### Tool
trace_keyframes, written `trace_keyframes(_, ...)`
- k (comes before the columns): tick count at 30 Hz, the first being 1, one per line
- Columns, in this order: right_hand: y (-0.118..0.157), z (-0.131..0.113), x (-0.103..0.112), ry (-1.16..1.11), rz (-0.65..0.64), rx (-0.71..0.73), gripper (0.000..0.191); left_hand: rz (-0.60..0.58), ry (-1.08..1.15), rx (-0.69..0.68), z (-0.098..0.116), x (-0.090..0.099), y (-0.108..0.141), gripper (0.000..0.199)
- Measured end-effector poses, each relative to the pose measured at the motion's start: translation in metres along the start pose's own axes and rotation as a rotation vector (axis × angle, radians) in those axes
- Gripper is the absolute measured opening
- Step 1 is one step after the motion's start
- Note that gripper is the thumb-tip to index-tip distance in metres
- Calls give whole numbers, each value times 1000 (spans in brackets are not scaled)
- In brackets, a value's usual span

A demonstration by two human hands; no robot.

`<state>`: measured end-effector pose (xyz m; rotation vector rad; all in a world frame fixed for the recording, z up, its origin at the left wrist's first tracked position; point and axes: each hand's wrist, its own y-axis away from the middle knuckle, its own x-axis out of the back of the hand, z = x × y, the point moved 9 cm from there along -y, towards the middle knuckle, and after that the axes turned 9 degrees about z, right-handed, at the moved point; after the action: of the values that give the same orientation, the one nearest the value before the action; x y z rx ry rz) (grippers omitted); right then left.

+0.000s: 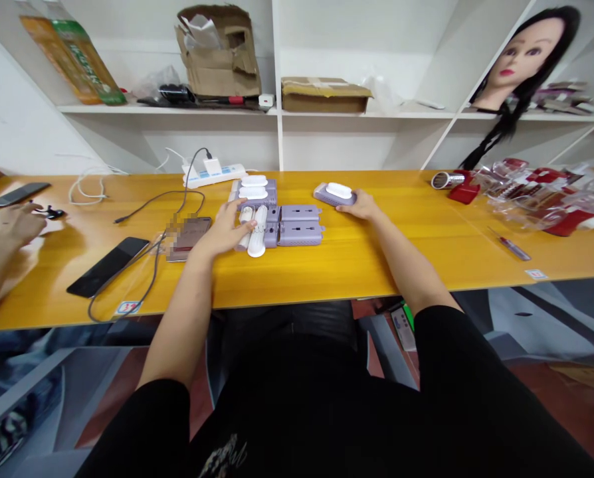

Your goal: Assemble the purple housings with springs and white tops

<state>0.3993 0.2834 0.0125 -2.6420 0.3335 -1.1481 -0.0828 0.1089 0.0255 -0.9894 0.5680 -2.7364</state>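
Note:
My right hand (361, 205) grips the near right end of a flat lavender plastic case (321, 194); a white oval piece (339, 190) sits on top of it. On the left, my left hand (224, 230) has thumb and fingers around a white oval piece (246, 217), with another white oval piece (258, 232) right beside it. These rest against lavender cases. Behind them lies a lavender case (272, 189) bearing two white ovals (254, 186). Lavender panels (299, 232) with dark slots lie side by side to the right of my left hand.
Left are a phone (108, 267), a blurred brownish device (190, 239), grey cables (152, 262) and a power strip (216, 174). Another person's hand (15, 229) is at far left. On the right lie a screwdriver (513, 248), a metal grater drum (447, 180) and red-and-clear parts (541, 192). Shelves stand behind.

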Motion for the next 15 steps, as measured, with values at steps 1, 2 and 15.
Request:
trace_keyframes(1, 2, 0, 0, -9, 15, -2, 90, 2, 6, 3, 0, 0, 1, 89)
trace_keyframes(2, 5, -1, 2, -21, 22, 0, 91, 4, 8, 0, 1, 0, 1, 90)
trace_keyframes(15, 77, -122, 29, -251, -233, 425, 92, 36, 143, -264, 59, -8, 8, 115)
